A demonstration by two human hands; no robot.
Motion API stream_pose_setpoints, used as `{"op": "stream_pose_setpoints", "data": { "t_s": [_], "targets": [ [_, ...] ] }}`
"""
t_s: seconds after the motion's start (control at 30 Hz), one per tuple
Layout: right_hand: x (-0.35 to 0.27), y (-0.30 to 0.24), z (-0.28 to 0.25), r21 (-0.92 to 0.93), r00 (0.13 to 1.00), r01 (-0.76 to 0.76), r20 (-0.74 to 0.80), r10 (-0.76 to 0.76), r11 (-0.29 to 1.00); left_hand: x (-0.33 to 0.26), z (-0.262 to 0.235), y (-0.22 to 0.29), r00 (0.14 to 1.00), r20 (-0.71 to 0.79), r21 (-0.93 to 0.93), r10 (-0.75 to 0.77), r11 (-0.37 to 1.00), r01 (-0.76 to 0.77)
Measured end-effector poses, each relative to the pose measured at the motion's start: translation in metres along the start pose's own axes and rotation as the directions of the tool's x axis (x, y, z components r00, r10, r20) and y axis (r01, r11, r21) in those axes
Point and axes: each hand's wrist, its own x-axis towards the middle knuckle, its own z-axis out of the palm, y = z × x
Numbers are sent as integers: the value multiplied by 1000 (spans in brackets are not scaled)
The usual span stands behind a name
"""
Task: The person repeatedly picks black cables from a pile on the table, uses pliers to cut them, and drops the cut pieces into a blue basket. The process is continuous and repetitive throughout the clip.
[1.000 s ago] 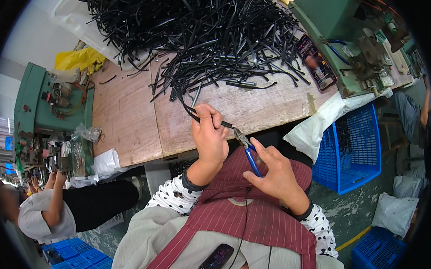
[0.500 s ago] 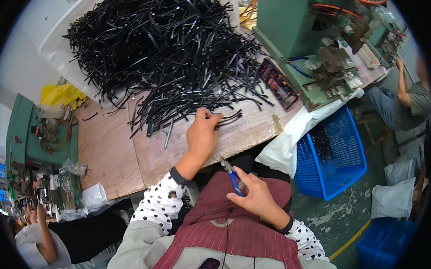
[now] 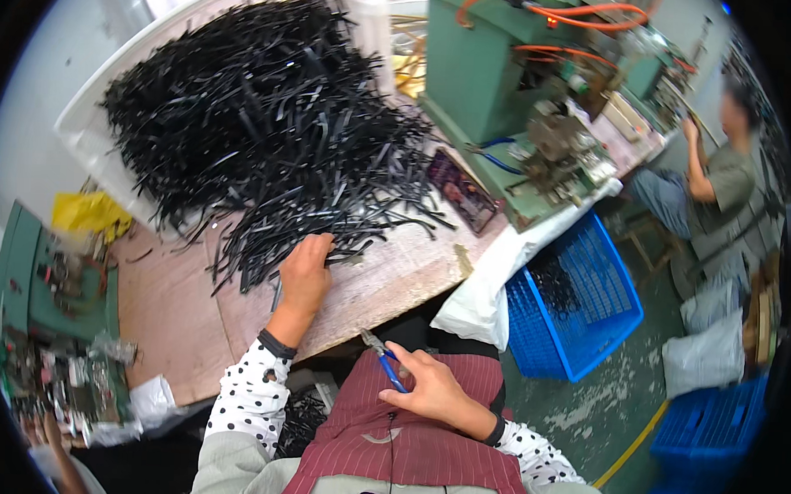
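A big heap of thin black strips [image 3: 269, 109] spills out of a white bin [image 3: 88, 114] onto the wooden bench [image 3: 177, 299]. My left hand [image 3: 306, 271] reaches to the near edge of these strips with its fingers curled together. Whatever lies between those fingertips is hidden. A pair of pliers [image 3: 390, 370] with blue handles is in my right hand [image 3: 438, 388], held over my lap just off the bench's front edge. Their metal jaws point up and left toward the bench.
Right of the heap lies a phone [image 3: 462, 190], beside a green machine [image 3: 473, 83] with a second pair of blue-handled pliers [image 3: 498, 156] on its base. A blue basket [image 3: 579, 295] stands on the floor. Another green machine [image 3: 54, 276] is at left. One person [image 3: 721, 173] sits at far right.
My left hand has moved from the bare bench in front of the strips to their near edge. The pliers stay in my right hand. The whole view has shifted somewhat.
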Motion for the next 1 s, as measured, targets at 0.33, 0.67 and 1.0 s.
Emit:
{"op": "stream_pose_setpoints", "data": {
  "t_s": [0.33,0.67,1.0],
  "targets": [
    [12,-20,-5,-132,991,126,-22,-130,983,-70,-38,19,484,536,-747,-692,-121,654],
    [22,-54,-12,-448,892,366,-80,-445,816,-46,-74,37,661,700,-673,-269,-556,487],
    [21,-54,-13,-554,892,350,-51,-450,756,-41,-77,37,630,761,-621,-152,-451,641]
  ]
}}
